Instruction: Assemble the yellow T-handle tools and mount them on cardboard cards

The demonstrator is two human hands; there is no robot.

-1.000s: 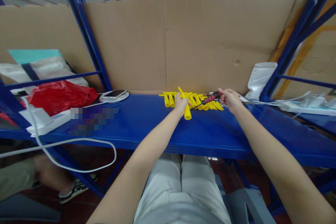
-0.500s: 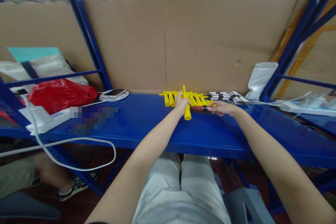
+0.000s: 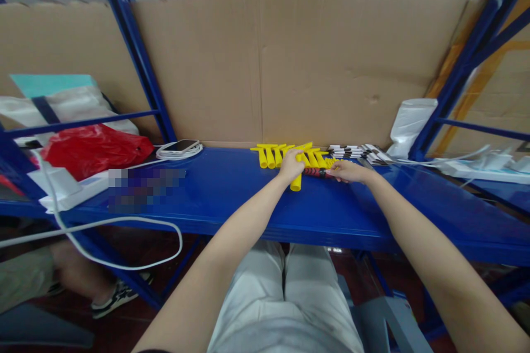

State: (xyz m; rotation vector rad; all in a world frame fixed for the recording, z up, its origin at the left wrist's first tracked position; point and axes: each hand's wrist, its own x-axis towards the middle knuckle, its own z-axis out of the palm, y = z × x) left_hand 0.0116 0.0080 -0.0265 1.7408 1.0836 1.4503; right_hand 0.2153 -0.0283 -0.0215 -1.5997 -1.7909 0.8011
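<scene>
My left hand (image 3: 291,165) is closed around a yellow T-shaped plastic piece (image 3: 295,183), whose tube end points down toward the front of the shelf. To the right of that piece extends a short red-and-black rod (image 3: 312,172). My right hand (image 3: 346,171) pinches the rod's right end between thumb and fingers. Whether the rod enters the yellow piece or only touches it is hidden by my left fingers. Behind my hands several more yellow T-shaped pieces (image 3: 263,161) stand in a row, with small yellow parts (image 3: 331,162) near my right fingertips.
On the blue shelf (image 3: 232,193), black-and-white strips (image 3: 346,151) and a white plastic bag (image 3: 409,127) lie right. A phone (image 3: 184,146) on a coiled cable, a red bag (image 3: 97,149) and a power strip (image 3: 83,190) are left. Cardboard (image 3: 265,66) closes the back.
My left hand has shifted its grip, the thumb coming down over the top of the yellow piece. The piece's upright yellow tip no longer shows above the hand. My right hand has barely moved.
</scene>
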